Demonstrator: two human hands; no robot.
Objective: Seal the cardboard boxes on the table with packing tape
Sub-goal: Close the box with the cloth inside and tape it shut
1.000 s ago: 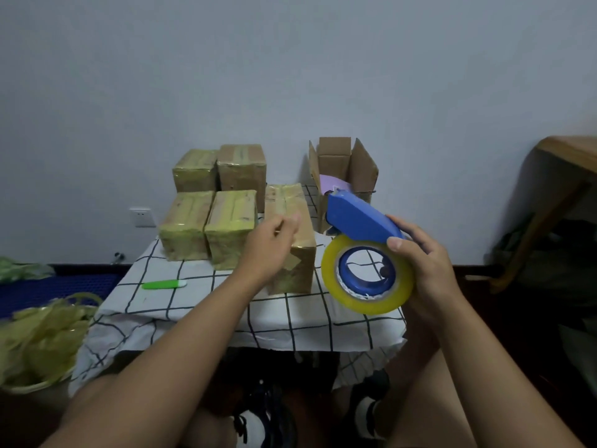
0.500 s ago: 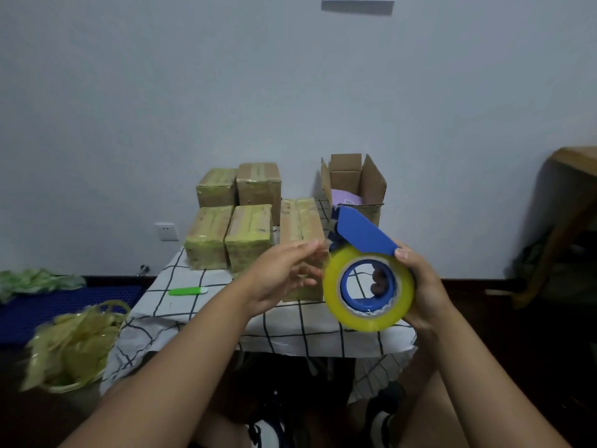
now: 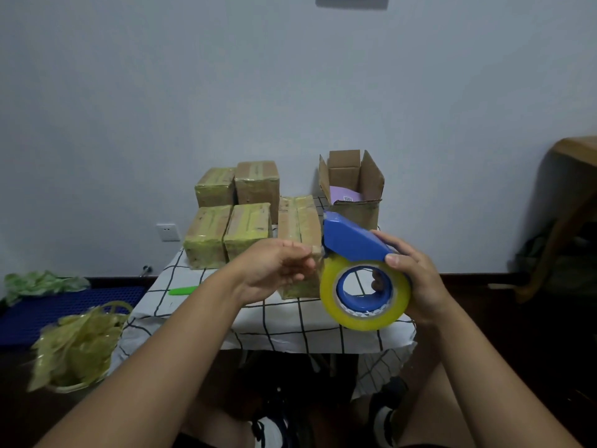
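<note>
Cardboard boxes stand on the checked tablecloth (image 3: pixel 290 321): four taped boxes (image 3: pixel 232 215) clustered together, a fifth taped box (image 3: pixel 298 221) just to their right, and an open box (image 3: pixel 353 189) beyond that, flaps up, with a purple item (image 3: pixel 344 194) inside that is only partly visible. In front of the fifth taped box, the right hand (image 3: pixel 416 276) grips a blue tape dispenser (image 3: pixel 353 244) carrying a roll of yellowish packing tape (image 3: pixel 365 294), thumb on the roll's near face and fingers curled behind; fingertips show through the core. The left hand (image 3: pixel 277 270) is at the dispenser's front edge, thumb and fingers drawn together as if pinching the tape end, though the tape itself is too faint to make out. A green cutter-like object (image 3: pixel 182 290) lies on the cloth left of the fifth box. Crumpled used tape (image 3: pixel 76 344) fills a basket lower left, its bottom hard to see. The lower front of the fifth box is hidden by both hands.
</note>
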